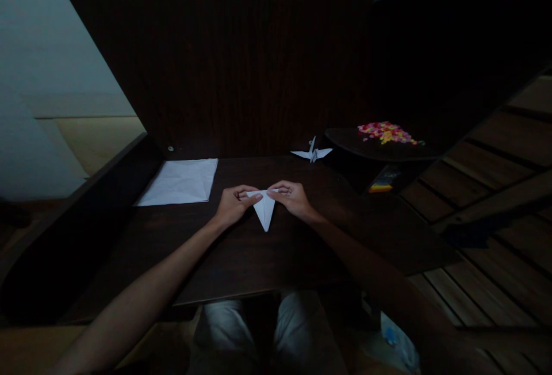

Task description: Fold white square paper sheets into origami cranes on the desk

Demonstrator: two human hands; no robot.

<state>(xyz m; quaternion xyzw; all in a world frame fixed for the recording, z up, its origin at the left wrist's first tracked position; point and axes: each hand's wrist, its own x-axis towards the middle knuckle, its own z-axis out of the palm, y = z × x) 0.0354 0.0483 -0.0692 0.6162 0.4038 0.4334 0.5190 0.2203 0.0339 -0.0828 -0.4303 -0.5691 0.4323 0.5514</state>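
Note:
A white folded paper [266, 211], kite-shaped with its point toward me, is held between my hands over the dark desk. My left hand [235, 202] pinches its upper left corner, thumb on top. On the other side, my right hand [291, 198] grips the upper right corner, its thumb also on the front face. A crease runs down the paper's middle. Behind my right hand, a finished white paper crane [313, 154] stands at the back of the desk with its wings spread.
A stack of white paper sheets [181, 182] lies at the back left of the desk [241, 266]. On a small raised shelf [345, 139] at right is a pile of small pink, red and yellow pieces [386, 132]. Under it sits a colourful item [382, 182]. A dark panel rises behind.

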